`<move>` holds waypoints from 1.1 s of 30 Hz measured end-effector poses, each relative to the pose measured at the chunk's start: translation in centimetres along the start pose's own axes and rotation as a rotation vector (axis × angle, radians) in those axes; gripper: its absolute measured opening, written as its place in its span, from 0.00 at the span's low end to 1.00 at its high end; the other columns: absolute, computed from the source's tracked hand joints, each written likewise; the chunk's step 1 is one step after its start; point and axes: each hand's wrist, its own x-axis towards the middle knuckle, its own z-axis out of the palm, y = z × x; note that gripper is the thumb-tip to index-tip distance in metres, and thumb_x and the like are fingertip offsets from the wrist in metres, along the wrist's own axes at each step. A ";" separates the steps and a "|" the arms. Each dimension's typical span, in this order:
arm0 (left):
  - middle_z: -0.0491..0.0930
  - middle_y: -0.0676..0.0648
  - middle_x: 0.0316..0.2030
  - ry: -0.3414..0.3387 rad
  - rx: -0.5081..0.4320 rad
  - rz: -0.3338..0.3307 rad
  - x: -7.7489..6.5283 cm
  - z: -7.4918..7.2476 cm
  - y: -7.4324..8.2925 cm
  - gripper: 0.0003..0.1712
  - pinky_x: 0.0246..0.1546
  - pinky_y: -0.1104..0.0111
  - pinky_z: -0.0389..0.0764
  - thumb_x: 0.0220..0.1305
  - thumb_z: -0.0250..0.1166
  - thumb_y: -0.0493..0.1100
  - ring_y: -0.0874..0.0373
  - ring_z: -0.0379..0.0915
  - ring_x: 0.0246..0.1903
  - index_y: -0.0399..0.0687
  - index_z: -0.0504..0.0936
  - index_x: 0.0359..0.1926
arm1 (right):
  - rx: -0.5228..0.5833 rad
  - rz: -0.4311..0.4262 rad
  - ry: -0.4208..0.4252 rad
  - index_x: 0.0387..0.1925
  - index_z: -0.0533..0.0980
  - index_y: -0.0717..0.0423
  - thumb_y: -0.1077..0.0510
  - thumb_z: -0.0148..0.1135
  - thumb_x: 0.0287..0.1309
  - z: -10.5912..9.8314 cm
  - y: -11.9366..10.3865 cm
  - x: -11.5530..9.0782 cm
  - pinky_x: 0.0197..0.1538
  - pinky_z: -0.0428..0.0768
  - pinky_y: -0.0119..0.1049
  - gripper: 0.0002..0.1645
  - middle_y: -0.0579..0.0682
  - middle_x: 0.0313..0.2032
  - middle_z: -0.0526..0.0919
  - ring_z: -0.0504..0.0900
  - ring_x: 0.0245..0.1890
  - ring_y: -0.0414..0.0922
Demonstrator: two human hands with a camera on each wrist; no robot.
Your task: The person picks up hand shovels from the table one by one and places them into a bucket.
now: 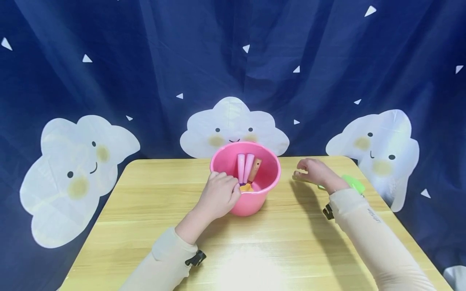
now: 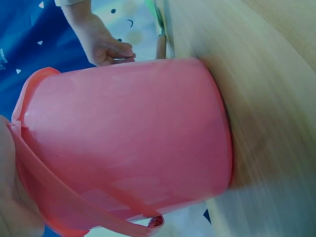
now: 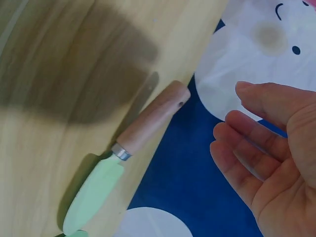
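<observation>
Gripping pink bucket (image 1: 251, 204) at rim w/ L hand (image 1: 218, 195). Holding R hand (image 1: 318, 173) up w/ loose fingers, nr green shovel (image 3: 121, 152) on tbl (image 1: 145, 226).

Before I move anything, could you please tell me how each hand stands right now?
Left hand: closed, holding the pink bucket at its rim.
Right hand: open, holding nothing, near the wooden-handled green trowel.

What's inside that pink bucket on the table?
Inside the pink bucket, two pink handles and a brown handle point upward, with something yellow and a bit of purple below them. The bucket itself and the left hand cover whatever lies lower.
</observation>
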 end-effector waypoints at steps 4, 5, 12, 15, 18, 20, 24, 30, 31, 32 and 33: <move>0.68 0.59 0.19 -0.003 0.005 -0.005 0.0 0.0 -0.1 0.13 0.42 0.62 0.64 0.68 0.53 0.47 0.62 0.63 0.26 0.55 0.74 0.24 | 0.013 0.005 -0.004 0.40 0.80 0.65 0.56 0.69 0.58 0.6 0.4 0.3 0.51 0.76 0.55 0.15 0.60 0.38 0.85 0.82 0.42 0.57; 0.68 0.59 0.19 -0.005 0.006 -0.005 0.0 0.0 -0.1 0.14 0.42 0.62 0.64 0.68 0.53 0.47 0.62 0.63 0.27 0.55 0.74 0.24 | 0.017 0.003 -0.009 0.40 0.80 0.65 0.57 0.69 0.59 0.8 0.5 0.3 0.51 0.76 0.56 0.14 0.60 0.38 0.85 0.82 0.42 0.58; 0.70 0.59 0.20 -0.012 0.012 -0.004 -0.1 0.2 -0.1 0.15 0.43 0.63 0.65 0.69 0.51 0.49 0.62 0.63 0.27 0.55 0.76 0.25 | 0.031 0.028 -0.034 0.43 0.79 0.67 0.63 0.65 0.60 2.6 1.6 0.7 0.55 0.75 0.57 0.12 0.62 0.41 0.85 0.82 0.47 0.62; 0.71 0.59 0.21 -0.005 0.014 0.000 -0.1 0.3 -0.2 0.15 0.43 0.63 0.65 0.69 0.51 0.49 0.62 0.63 0.27 0.55 0.76 0.26 | 0.043 0.046 -0.031 0.47 0.78 0.69 0.65 0.64 0.60 3.3 2.0 0.7 0.56 0.75 0.58 0.15 0.65 0.44 0.84 0.81 0.49 0.63; 0.71 0.59 0.21 -0.007 0.018 -0.004 -0.1 0.3 -0.2 0.15 0.43 0.63 0.65 0.69 0.51 0.49 0.63 0.63 0.27 0.55 0.76 0.26 | 0.044 0.064 -0.020 0.48 0.77 0.71 0.64 0.64 0.61 3.8 2.3 0.7 0.56 0.74 0.58 0.16 0.67 0.46 0.83 0.81 0.50 0.64; 0.71 0.59 0.21 -0.010 0.016 -0.009 -0.1 0.3 -0.2 0.15 0.43 0.63 0.65 0.69 0.51 0.49 0.63 0.64 0.27 0.55 0.77 0.26 | 0.037 0.073 -0.009 0.48 0.77 0.71 0.63 0.63 0.62 4.1 2.4 0.7 0.56 0.75 0.59 0.16 0.68 0.46 0.83 0.81 0.49 0.65; 0.71 0.59 0.21 -0.010 0.012 -0.013 -0.1 0.3 -0.2 0.14 0.43 0.63 0.65 0.69 0.51 0.49 0.63 0.64 0.27 0.56 0.77 0.26 | 0.024 0.100 -0.004 0.48 0.76 0.71 0.61 0.64 0.62 4.5 2.9 0.6 0.55 0.75 0.58 0.18 0.68 0.45 0.83 0.81 0.48 0.65; 0.71 0.59 0.20 0.014 0.009 0.003 -0.1 0.3 -0.2 0.15 0.42 0.63 0.64 0.68 0.51 0.49 0.63 0.63 0.27 0.55 0.75 0.24 | 0.003 0.121 -0.011 0.50 0.76 0.72 0.64 0.67 0.55 4.9 3.5 0.6 0.56 0.74 0.58 0.22 0.68 0.45 0.82 0.80 0.49 0.65; 0.70 0.59 0.20 0.020 0.009 0.005 0.0 0.3 -0.2 0.15 0.41 0.63 0.64 0.68 0.51 0.48 0.62 0.63 0.26 0.55 0.75 0.24 | 0.000 0.122 -0.011 0.49 0.76 0.72 0.65 0.67 0.54 5.0 3.5 0.6 0.55 0.75 0.58 0.21 0.67 0.44 0.83 0.81 0.48 0.64; 0.70 0.59 0.20 0.024 0.009 0.007 0.0 0.3 -0.2 0.15 0.41 0.63 0.64 0.68 0.51 0.48 0.62 0.63 0.26 0.55 0.75 0.24 | -0.004 0.121 -0.011 0.49 0.76 0.71 0.65 0.67 0.53 5.1 3.6 0.7 0.55 0.75 0.57 0.21 0.66 0.43 0.83 0.81 0.47 0.64; 0.70 0.59 0.20 0.027 0.009 0.009 0.0 0.3 -0.2 0.15 0.41 0.63 0.64 0.68 0.51 0.48 0.62 0.63 0.26 0.55 0.74 0.24 | -0.008 0.121 -0.010 0.48 0.76 0.71 0.65 0.67 0.53 5.1 3.7 0.8 0.54 0.75 0.57 0.20 0.65 0.42 0.83 0.81 0.46 0.63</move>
